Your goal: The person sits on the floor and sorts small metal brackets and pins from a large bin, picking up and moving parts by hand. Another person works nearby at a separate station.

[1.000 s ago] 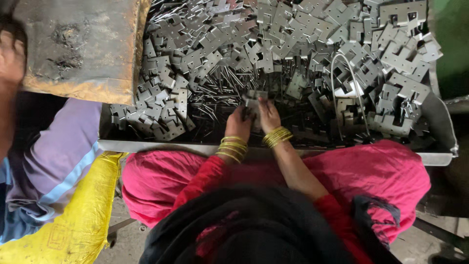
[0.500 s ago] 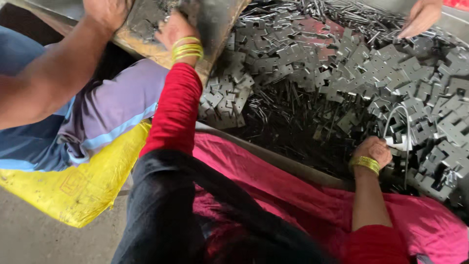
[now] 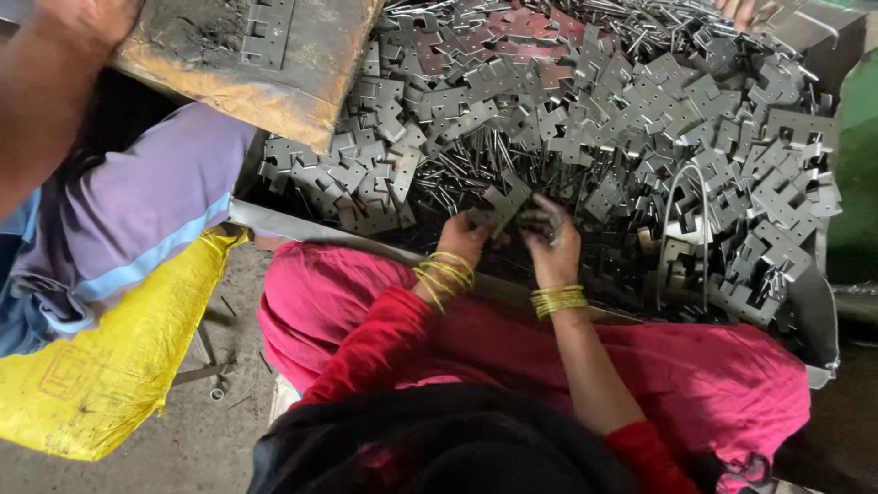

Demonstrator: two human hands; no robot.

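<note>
My left hand [image 3: 468, 240] and my right hand [image 3: 550, 245] meet over the near edge of a big metal tray [image 3: 302, 230]. Together they grip a flat grey hinge plate [image 3: 508, 202], with the right fingers at its right side. The tray is heaped with many similar stamped hinge plates [image 3: 658, 110] and thin metal pins [image 3: 466, 160]. Yellow bangles sit on both wrists, and my red sleeves and pink lap lie below the tray.
A co-worker's arm [image 3: 46, 101] at top left holds a rusty board [image 3: 274, 64] carrying a hinge plate. That person wears lilac clothing [image 3: 137, 210] above a yellow sack [image 3: 101, 366]. Another hand [image 3: 743, 11] shows at the top right. A wire loop [image 3: 681, 229] stands in the pile.
My left hand has come back from the rusty board at upper left to join my right hand. Both now hold a hinge plate at the tray's near edge.
</note>
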